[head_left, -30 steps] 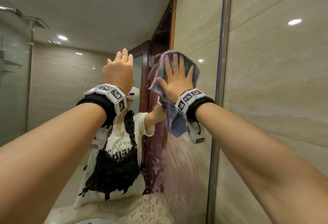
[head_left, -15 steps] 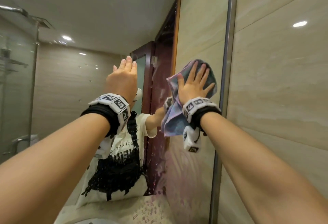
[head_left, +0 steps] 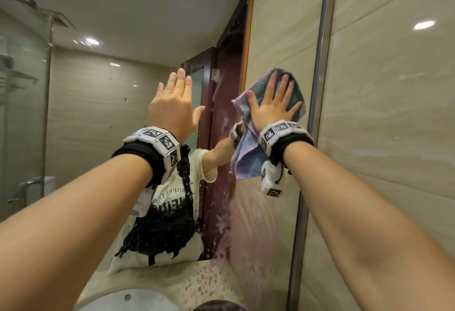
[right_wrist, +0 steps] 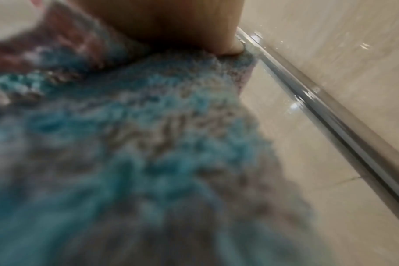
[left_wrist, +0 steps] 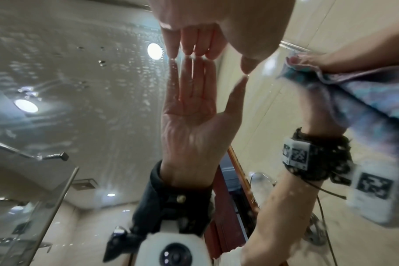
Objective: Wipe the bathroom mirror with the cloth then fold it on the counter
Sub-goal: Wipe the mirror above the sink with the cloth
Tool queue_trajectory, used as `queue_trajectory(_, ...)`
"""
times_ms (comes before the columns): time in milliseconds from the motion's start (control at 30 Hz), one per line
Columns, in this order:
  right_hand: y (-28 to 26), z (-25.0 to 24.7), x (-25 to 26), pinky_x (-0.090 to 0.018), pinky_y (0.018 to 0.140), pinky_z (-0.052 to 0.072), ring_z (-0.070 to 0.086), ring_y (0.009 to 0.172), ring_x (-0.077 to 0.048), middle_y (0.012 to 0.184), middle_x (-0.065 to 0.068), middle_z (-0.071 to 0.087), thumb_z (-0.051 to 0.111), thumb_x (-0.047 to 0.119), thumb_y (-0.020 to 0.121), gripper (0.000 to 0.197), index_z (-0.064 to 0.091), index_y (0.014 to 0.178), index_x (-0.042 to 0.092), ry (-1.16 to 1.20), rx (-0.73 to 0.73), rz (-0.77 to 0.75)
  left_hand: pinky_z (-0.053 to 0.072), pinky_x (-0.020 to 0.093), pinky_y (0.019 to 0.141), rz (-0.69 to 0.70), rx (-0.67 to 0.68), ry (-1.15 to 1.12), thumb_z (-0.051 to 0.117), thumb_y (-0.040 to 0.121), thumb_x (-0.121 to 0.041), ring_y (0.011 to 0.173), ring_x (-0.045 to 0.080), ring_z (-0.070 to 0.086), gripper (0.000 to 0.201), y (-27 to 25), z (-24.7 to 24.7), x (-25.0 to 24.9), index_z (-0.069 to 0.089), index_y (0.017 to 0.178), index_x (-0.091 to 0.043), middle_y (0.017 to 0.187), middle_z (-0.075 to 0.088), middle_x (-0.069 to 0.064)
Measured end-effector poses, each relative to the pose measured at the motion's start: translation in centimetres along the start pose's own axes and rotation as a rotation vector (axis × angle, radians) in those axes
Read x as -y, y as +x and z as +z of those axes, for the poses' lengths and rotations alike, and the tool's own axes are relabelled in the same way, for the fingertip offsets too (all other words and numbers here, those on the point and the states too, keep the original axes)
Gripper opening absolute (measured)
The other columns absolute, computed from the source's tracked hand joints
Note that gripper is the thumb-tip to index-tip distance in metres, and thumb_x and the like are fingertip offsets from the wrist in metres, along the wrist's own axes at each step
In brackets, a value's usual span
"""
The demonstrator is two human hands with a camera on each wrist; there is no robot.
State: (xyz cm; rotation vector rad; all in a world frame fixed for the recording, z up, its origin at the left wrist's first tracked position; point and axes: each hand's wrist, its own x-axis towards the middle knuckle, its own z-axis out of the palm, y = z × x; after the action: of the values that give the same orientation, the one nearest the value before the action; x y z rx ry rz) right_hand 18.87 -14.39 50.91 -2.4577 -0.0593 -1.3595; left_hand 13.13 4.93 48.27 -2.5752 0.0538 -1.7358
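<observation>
The cloth [head_left: 248, 153], blue and pinkish, was flat against the mirror [head_left: 103, 113] under my right hand [head_left: 272, 111]. My right grip was not closed on it: the fingers [head_left: 285, 88] lay straight and spread across the fabric, pressing it to the glass. The upper part of the cloth sat beneath my palm and fingers, and the rest hung loose below my right wrist, beside the wrist camera [head_left: 272, 182]. From the right wrist the cloth [right_wrist: 130, 144] filled most of the picture, blurred, with one fingertip [right_wrist: 232, 48] of my right hand resting on its top edge just beside the metal edge strip [right_wrist: 330, 126] of the mirror.

That strip [head_left: 317, 88] ran upright just to the right of my right hand, and past it stood the beige tiled wall [head_left: 394, 113].

My left hand [head_left: 172, 111] was up to the left of the cloth, apart from it, and held nothing. Its fingers [left_wrist: 191, 43] were straight and close together, their tips touching the glass and meeting their own reflection; the thumb tip touched too. Water drops and streaks speckled the mirror [left_wrist: 80, 90] to the left of that hand.

Below both hands, the glass showed smeared wipe marks [head_left: 253, 224]. Lower still lay the speckled counter [head_left: 202, 283] and the rim of a white basin [head_left: 128, 298].
</observation>
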Motion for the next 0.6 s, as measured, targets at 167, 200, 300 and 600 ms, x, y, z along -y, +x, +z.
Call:
queue_trajectory(167,0.0,-0.8,1.3,-0.061,0.110,-0.006,-0.017,0.143,-0.026,0.155,-0.007,-0.021,0.023,0.061,0.092,0.080,-0.018,0.146,0.020,-0.104,0.086,-0.202,0.021,0.060,0.109,-0.005,-0.013,0.053,0.047,0.093,-0.047,0.141,0.024,0.027,0.068,-0.3,0.1,0.3,0.030,0.145,-0.007,0.153,0.025,0.011)
queue_trajectory(200,0.5,-1.2,2.1,-0.060,0.110,-0.007,-0.018,0.143,-0.026,0.155,-0.007,-0.022,0.023,0.062,0.092,0.080,-0.019,0.146,0.021,-0.118,0.102,-0.261,0.020,0.062,0.108,-0.006,-0.005,0.059,0.045,0.093,-0.048,0.142,0.023,0.025,0.068,-0.4,0.1,0.3,0.028,0.146,-0.008,0.154,0.024,0.010)
queue_trajectory(300,2.2,-2.4,4.8,-0.061,0.109,-0.007,-0.018,0.143,-0.024,0.155,-0.005,-0.022,0.025,0.063,0.091,0.080,-0.018,0.146,0.023,-0.058,0.090,-0.243,0.018,0.064,0.107,-0.004,0.011,0.069,0.043,0.093,-0.050,0.143,0.022,0.022,0.069,-0.2,0.0,0.4,0.025,0.147,-0.010,0.155,0.020,0.008)
queue_trajectory(600,0.4,-1.1,4.2,-0.063,0.110,-0.009,-0.020,0.142,-0.026,0.154,-0.006,-0.024,0.025,0.069,0.087,0.087,-0.019,0.146,0.023,-0.177,0.125,-0.431,0.019,0.063,0.109,-0.006,0.033,0.066,0.041,0.094,-0.050,0.143,0.022,0.020,0.070,-0.2,-0.1,0.3,0.022,0.148,-0.010,0.156,0.018,0.009)
